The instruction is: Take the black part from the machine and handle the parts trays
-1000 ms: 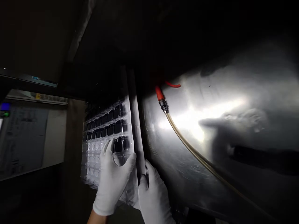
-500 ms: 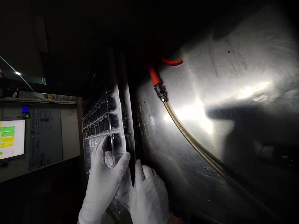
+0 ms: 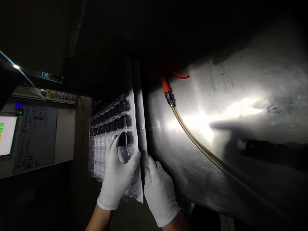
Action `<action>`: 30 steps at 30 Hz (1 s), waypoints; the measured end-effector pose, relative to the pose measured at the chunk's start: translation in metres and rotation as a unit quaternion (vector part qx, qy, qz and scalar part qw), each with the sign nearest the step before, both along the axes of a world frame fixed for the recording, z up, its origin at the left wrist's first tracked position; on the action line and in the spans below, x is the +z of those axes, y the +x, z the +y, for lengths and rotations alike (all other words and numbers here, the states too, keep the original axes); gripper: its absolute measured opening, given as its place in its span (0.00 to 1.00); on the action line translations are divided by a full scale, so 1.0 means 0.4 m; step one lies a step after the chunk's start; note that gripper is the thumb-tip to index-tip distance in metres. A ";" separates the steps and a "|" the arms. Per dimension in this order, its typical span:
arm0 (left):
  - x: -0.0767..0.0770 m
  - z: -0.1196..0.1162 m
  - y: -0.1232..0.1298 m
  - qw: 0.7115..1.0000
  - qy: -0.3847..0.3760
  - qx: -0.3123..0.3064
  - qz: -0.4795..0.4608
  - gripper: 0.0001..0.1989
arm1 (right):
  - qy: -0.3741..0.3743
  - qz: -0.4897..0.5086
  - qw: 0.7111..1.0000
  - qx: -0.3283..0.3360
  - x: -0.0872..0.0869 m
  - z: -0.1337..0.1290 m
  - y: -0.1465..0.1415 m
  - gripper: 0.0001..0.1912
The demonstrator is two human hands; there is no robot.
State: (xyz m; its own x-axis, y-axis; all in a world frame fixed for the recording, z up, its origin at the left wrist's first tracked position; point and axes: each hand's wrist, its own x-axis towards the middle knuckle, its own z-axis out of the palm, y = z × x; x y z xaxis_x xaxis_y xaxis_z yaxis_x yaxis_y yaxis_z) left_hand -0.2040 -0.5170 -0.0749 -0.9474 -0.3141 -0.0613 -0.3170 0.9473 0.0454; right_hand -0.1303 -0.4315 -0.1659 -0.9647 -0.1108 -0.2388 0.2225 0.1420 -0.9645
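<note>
A clear plastic tray (image 3: 108, 141) with many small pockets stands nearly on edge in the dark. Its upper rows hold small black parts (image 3: 113, 121); the lower pockets look empty. My left hand (image 3: 117, 177), in a white glove, lies flat on the tray's lower face with thumb and forefinger spread around a pocket. My right hand (image 3: 159, 191), also gloved, grips the tray's right edge beside a pale upright strip (image 3: 140, 115).
A curved shiny metal surface (image 3: 228, 134) fills the right side. A yellowish hose (image 3: 204, 154) with a red fitting (image 3: 165, 85) runs across it. At the left, a lit screen (image 3: 6, 134) and a posted sheet (image 3: 36, 138) hang on a wall.
The view has shifted back right and down. The tray now faces me more squarely than half a second ago. Both hands keep their hold on it.
</note>
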 end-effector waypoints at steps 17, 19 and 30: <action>0.066 -0.010 0.373 0.964 0.142 0.218 0.052 0.43 | 0.173 -0.092 0.971 0.135 0.136 0.247 0.042 0.16; 0.087 0.007 0.399 0.960 0.153 0.228 0.049 0.41 | 0.204 -0.062 0.961 0.176 0.173 0.292 0.049 0.14; 0.145 0.226 0.417 0.966 0.234 0.084 0.072 0.37 | 0.327 -0.021 0.905 0.270 0.309 0.579 0.153 0.08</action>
